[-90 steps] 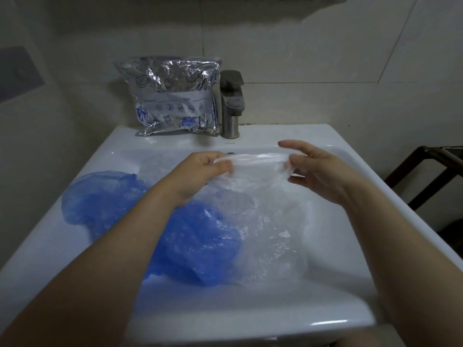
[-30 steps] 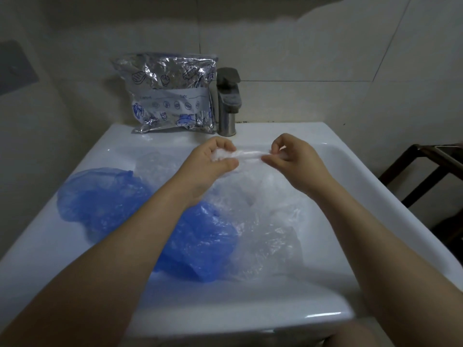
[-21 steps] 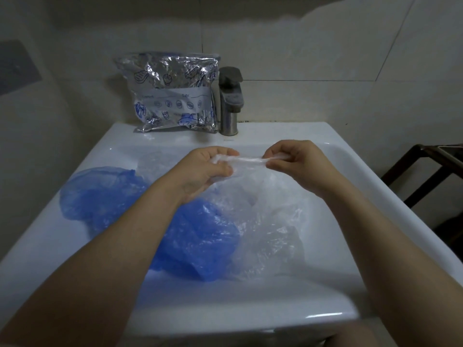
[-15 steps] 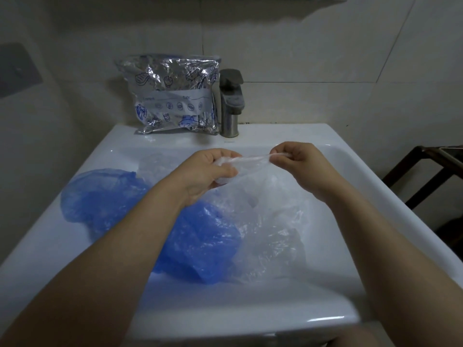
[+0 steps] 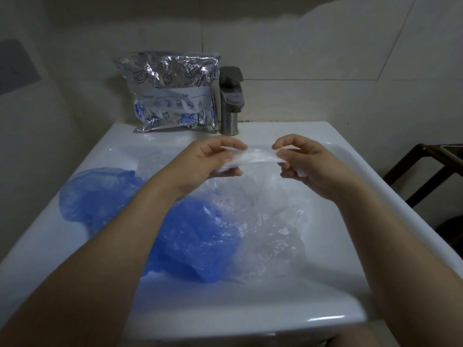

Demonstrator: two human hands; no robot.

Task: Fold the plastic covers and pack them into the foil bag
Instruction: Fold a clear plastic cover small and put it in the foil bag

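Hands above sink (image 5: 333, 136), both pinching one clear cover (image 5: 258, 157) folded into a narrow strip: left hand (image 5: 205, 161) w/ thumb and curled fingers on one end, right hand (image 5: 308, 164) likewise on the other. Strip's long axis runs left–right, parallel to sink's back rim. Foil bag (image 5: 172, 93) upright on that rim, beside tap (image 5: 231, 101). Blue covers (image 5: 195, 236) lie in sink.

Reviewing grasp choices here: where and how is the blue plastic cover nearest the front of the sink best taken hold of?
A judgement: pinch the blue plastic cover at its bunched lower-right edge, coming from above and the front. That edge lies exposed; the left forearm crosses its left side. Both the left hand and right hand currently pinch the clear cover.
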